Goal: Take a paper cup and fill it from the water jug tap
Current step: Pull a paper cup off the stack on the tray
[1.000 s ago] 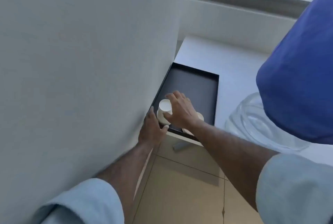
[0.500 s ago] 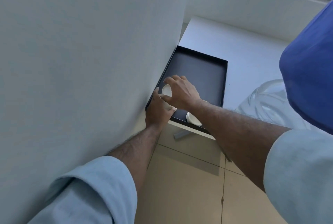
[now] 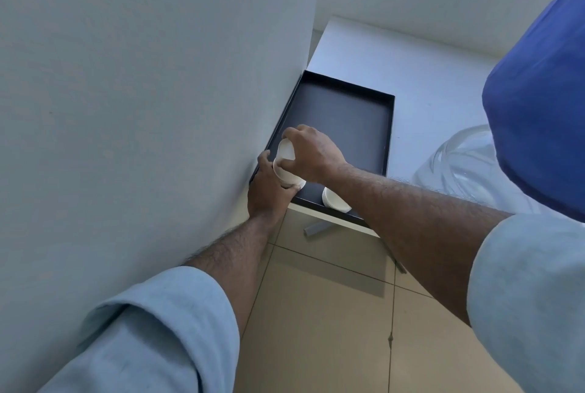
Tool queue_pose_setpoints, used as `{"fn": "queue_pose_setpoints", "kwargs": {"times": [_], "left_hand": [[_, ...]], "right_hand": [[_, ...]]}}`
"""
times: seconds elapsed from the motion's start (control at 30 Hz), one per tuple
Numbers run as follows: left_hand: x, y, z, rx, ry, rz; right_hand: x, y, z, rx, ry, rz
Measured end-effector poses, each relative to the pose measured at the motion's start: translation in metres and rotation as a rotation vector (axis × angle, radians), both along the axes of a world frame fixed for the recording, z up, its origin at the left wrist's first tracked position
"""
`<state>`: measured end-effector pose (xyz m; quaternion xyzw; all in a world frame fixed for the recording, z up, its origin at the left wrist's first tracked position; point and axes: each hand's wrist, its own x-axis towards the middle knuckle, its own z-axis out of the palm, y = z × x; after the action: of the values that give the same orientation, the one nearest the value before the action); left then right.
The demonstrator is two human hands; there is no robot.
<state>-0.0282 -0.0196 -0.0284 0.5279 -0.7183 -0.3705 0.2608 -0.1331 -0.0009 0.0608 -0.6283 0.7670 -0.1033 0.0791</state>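
Note:
A stack of white paper cups (image 3: 284,174) stands upside down in the near left corner of a black tray (image 3: 342,114). My left hand (image 3: 267,190) grips the lower part of the stack. My right hand (image 3: 311,153) is closed on the top paper cup (image 3: 286,150), which is tilted and lifted partly off the stack. A second white cup (image 3: 335,199) sits on the tray's near edge, partly hidden by my right forearm. The water jug (image 3: 468,161) is clear, at the right, under a blue cover (image 3: 538,114). Its tap is not visible.
The tray lies on a white table (image 3: 421,76) that meets a white wall (image 3: 142,92) on the left. A low white ledge runs behind the table. Beige floor tiles (image 3: 323,313) lie below, with a grey table leg (image 3: 316,229) near the tray's front edge.
My right hand has pulled the top cup up and tilted it away from the stack. My left hand has closed more firmly around the stack. The view has dipped lower.

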Motion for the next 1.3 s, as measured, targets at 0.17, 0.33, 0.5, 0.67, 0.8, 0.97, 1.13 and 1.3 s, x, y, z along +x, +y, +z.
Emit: {"fn": "queue_pose_setpoints", "kwargs": {"times": [0.17, 0.33, 0.5, 0.67, 0.8, 0.97, 1.13, 1.3], "left_hand": [[-0.002, 0.0, -0.003, -0.048, 0.0, -0.015], [0.0, -0.002, -0.004, -0.046, 0.0, -0.046], [-0.003, 0.0, 0.003, -0.015, 0.059, -0.015], [-0.003, 0.0, 0.002, -0.029, 0.08, 0.0], [-0.003, -0.003, -0.001, -0.009, 0.027, -0.008], [0.003, -0.006, 0.002, 0.104, 0.066, -0.095], [0.031, 0.022, 0.018, -0.113, 0.192, -0.153], [0.01, 0.082, 0.054, -0.013, 0.509, -0.137]], "right_hand": [[-0.002, -0.003, 0.009, -0.002, 0.031, 0.024], [-0.008, 0.0, 0.015, -0.046, 0.037, 0.008], [-0.01, 0.002, 0.018, -0.055, 0.03, 0.028], [-0.008, 0.001, 0.022, -0.088, 0.018, 0.01], [-0.014, 0.009, 0.036, -0.156, -0.063, -0.07], [-0.027, 0.047, 0.047, -0.408, -0.36, -0.324], [-0.028, 0.107, 0.04, -0.678, -0.734, -0.59], [-0.011, 0.172, 0.013, -0.806, -0.986, -0.686]]}}
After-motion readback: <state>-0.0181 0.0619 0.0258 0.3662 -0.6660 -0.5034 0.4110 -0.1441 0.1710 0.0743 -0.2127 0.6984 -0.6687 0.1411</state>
